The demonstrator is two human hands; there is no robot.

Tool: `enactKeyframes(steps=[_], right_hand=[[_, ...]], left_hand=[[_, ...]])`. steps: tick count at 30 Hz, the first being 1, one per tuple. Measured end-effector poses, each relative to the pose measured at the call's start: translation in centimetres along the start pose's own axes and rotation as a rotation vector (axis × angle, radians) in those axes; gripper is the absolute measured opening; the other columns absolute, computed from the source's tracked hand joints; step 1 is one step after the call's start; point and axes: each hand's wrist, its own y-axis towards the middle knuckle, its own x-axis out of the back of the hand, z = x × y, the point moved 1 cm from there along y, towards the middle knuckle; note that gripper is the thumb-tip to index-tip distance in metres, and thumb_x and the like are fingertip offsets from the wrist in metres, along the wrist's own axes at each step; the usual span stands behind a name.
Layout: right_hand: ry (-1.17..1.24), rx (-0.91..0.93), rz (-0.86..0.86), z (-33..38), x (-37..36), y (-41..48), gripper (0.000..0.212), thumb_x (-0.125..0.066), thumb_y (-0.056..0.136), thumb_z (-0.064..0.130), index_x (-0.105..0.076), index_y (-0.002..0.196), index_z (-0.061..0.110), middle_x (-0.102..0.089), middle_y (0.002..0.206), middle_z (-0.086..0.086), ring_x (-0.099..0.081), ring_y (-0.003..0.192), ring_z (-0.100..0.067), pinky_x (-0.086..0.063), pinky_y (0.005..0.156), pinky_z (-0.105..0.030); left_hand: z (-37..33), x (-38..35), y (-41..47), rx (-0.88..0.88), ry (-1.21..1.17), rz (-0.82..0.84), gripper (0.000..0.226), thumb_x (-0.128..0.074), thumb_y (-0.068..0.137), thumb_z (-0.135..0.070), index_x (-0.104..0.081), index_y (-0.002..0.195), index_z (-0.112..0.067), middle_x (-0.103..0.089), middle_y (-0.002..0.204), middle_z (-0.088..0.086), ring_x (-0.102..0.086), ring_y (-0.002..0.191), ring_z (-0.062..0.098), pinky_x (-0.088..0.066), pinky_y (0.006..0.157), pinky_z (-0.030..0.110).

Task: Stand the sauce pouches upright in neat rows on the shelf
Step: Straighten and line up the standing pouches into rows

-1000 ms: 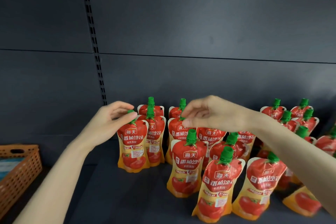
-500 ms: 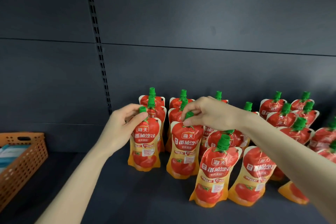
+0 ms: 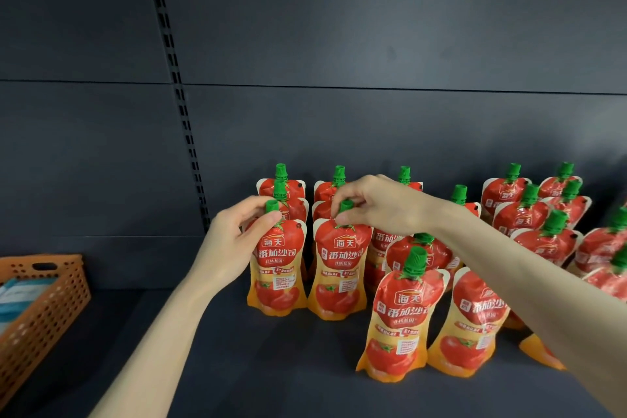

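Sauce pouches (image 3: 403, 316): red and yellow with green caps, all on the dark shelf (image 3: 237, 366), spread from mid-shelf to its right edge.

Left column: three deep, from the back wall toward the front edge, all upright. Front one of that column = left pouch (image 3: 276, 268). Just beside it on the right: second pouch (image 3: 341, 271), also upright, sides almost touching.

Left hand (image 3: 230, 248): gripping left pouch at the shoulder, fingers curled behind, thumb across the front just under left cap (image 3: 271, 205).

Right hand (image 3: 380, 210): pinching second cap (image 3: 346, 205) on second pouch, fingertips closed on it. Forearm crossing over the pouches toward the front-right corner.

Nearer the front edge: front pair (image 3: 471, 322) standing side by side, out of line with the left columns, leaning slightly.

Toward the right edge: right cluster (image 3: 529, 214), upright, rows looser, outermost ones cut off by the frame.

Under the right forearm: one pouch bottom (image 3: 539, 353), mostly hidden. Upright or tipped: cannot tell.

Left end of shelf: orange basket (image 3: 44, 299), perforated, well apart from the pouches, something pale blue inside.

Behind: dark back panel (image 3: 339, 44) with slotted upright (image 3: 176, 95).
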Motion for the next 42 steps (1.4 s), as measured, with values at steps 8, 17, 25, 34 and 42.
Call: enactKeyframes(steps=[8,17,25,34,42], right_hand=[[-0.009,-0.02,0.027,-0.1,0.21,0.0,0.011,-0.061,0.09,0.024,-0.066,0.099,0.021,-0.069,0.1,0.0,-0.063,0.097,-0.014,-0.05,0.092,-0.04],[0.002,-0.011,-0.009,-0.29,-0.12,0.2,0.012,-0.061,0.09,0.022,-0.067,0.1,0.018,-0.069,0.101,0.001,-0.063,0.098,-0.014,-0.05,0.094,-0.038],[0.021,-0.013,0.054,-0.31,0.25,0.12,0.009,-0.06,0.091,0.022,-0.065,0.098,0.023,-0.066,0.096,0.009,-0.063,0.098,-0.011,-0.05,0.094,-0.035],[0.029,-0.026,0.023,-0.31,0.05,0.06,0.008,-0.061,0.09,0.024,-0.065,0.097,0.025,-0.067,0.097,0.007,-0.064,0.097,-0.01,-0.051,0.093,-0.035],[0.044,-0.034,-0.008,-0.3,-0.08,-0.31,0.017,-0.063,0.088,0.026,-0.065,0.104,0.021,-0.067,0.106,0.005,-0.063,0.101,-0.011,-0.051,0.095,-0.037]], left_hand=[[0.0,0.12,0.12,-0.007,0.004,0.016,0.016,-0.056,0.088,-0.02,-0.063,0.096,-0.031,-0.07,0.091,-0.022,-0.065,0.091,-0.001,-0.051,0.065,0.011],[0.21,0.04,0.24,-0.014,0.0,0.015,0.015,-0.056,0.087,-0.022,-0.063,0.096,-0.033,-0.069,0.093,-0.022,-0.065,0.092,-0.001,-0.051,0.066,0.012],[0.5,-0.1,0.27,-0.009,0.003,0.008,0.017,-0.055,0.081,-0.033,-0.063,0.097,-0.033,-0.069,0.097,-0.019,-0.065,0.093,0.001,-0.053,0.069,0.014],[0.54,-0.06,0.16,0.002,-0.01,0.014,0.014,-0.056,0.086,-0.024,-0.062,0.096,-0.031,-0.069,0.094,-0.021,-0.065,0.091,0.0,-0.051,0.067,0.012],[0.55,0.25,0.04,0.019,0.042,-0.013,0.033,-0.058,0.077,-0.039,-0.061,0.108,-0.027,-0.069,0.098,-0.012,-0.063,0.096,0.001,-0.053,0.073,0.017]])
